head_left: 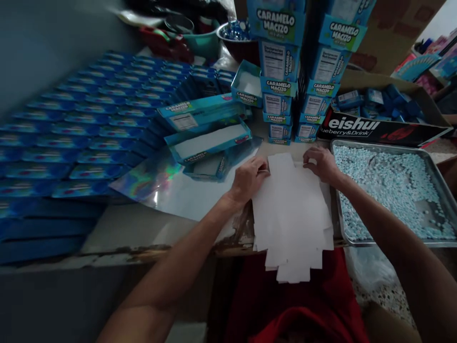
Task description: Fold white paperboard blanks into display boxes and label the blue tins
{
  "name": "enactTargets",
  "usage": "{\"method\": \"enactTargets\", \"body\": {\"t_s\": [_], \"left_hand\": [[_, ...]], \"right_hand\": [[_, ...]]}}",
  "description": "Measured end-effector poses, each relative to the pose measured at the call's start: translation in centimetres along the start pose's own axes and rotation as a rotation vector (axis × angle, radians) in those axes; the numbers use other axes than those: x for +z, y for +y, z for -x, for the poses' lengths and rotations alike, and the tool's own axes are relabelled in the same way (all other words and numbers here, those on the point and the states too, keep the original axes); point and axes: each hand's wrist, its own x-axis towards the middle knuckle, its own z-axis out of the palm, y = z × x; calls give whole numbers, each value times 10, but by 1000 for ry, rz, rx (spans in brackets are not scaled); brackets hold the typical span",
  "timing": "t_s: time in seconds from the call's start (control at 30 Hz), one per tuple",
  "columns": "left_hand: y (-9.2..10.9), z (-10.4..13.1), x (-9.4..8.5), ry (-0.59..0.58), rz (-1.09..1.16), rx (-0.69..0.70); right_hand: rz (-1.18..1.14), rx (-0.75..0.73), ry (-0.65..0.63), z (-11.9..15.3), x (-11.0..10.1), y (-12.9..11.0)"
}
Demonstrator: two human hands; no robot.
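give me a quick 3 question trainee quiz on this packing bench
1. True or false: both hands rest on the far edge of the stack of flat white carton blanks.
2. What fills the metal tray beside the right hand?
A. red lids
B. small pale blue candies
C. folded labels
3. Fill in: the stacked blue boxes beyond the hands read "CARAMELO ____".

Key
1. True: the left hand and the right hand both touch the stack's far edge.
2. B: small pale blue candies cover most of the tray.
3. MACIZO.
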Motion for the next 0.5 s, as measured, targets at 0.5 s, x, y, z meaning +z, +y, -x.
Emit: {"method": "enactTargets", "body": {"t_s": [0.5], "left_hand": [[86, 99, -32, 46, 1302, -416]], "right_hand": [[-1660, 699, -105, 122, -4, -56]]}}
